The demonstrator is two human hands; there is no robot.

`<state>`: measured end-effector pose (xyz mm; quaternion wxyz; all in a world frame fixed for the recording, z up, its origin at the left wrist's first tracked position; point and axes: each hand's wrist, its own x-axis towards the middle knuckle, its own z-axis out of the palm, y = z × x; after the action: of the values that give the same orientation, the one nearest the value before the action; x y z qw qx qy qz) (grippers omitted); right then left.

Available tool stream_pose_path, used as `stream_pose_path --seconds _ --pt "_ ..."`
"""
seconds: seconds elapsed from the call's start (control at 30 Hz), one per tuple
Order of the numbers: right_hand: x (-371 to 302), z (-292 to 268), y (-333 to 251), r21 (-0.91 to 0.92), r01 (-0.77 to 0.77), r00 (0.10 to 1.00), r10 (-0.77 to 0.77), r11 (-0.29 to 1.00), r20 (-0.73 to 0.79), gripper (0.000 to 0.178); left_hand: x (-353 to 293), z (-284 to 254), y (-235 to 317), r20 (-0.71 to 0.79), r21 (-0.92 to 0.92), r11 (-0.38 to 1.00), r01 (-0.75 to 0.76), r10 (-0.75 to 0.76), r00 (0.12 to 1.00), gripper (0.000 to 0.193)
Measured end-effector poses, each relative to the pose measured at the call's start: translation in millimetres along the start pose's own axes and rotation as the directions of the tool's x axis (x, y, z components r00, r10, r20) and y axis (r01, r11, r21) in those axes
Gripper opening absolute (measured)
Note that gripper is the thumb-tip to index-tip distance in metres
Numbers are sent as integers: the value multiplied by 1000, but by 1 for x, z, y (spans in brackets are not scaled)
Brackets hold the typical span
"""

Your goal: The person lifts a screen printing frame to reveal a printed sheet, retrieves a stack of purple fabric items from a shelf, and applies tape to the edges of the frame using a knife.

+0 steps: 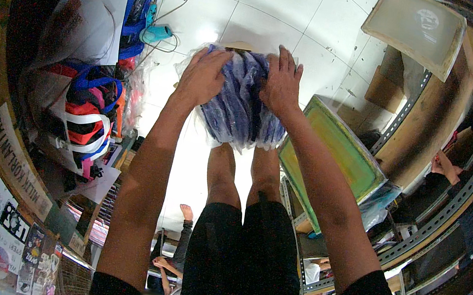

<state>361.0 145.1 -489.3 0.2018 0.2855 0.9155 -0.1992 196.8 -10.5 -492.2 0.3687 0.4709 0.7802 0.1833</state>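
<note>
A bundle of blue, folded cloth-like items in clear plastic wrapping is held in front of me, above my lower legs. My left hand presses over its left side, fingers curled onto the top. On the other side, my right hand grips the bundle with its fingers over the far edge and its thumb toward the middle. Loose plastic crinkles around the lower rim. A small tan strip shows just beyond the far edge; what it belongs to is hidden.
White floor tiles lie beyond. At left are a teal corded tool and colourful fabric. A green-faced frame leans at right, below a pale framed panel and metal racking. Other people sit behind me.
</note>
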Motion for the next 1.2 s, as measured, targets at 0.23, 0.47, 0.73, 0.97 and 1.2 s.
stream_pose_path --seconds 0.23,0.47,0.73,0.97,1.2 --pt "5 11 1 -169 438 884 -457 883 -98 74 0 -1 -7 -14 -41 999 -21 20 1000 58" --pt "5 -7 -3 3 219 970 -218 976 103 55 0 -7 -11 1 -164 986 31 -31 1000 61" --pt "12 0 -24 -51 105 987 -97 993 131 62 4 -10 -18 -6 -279 959 44 -47 999 67" --pt "7 3 -33 -82 295 951 -301 952 -66 90 -16 -7 -4 -139 -92 995 -45 31 990 78" --pt "14 -1 -33 -38 346 938 -345 937 46 82 -22 -14 -13 -106 -86 996 -34 25 994 80"
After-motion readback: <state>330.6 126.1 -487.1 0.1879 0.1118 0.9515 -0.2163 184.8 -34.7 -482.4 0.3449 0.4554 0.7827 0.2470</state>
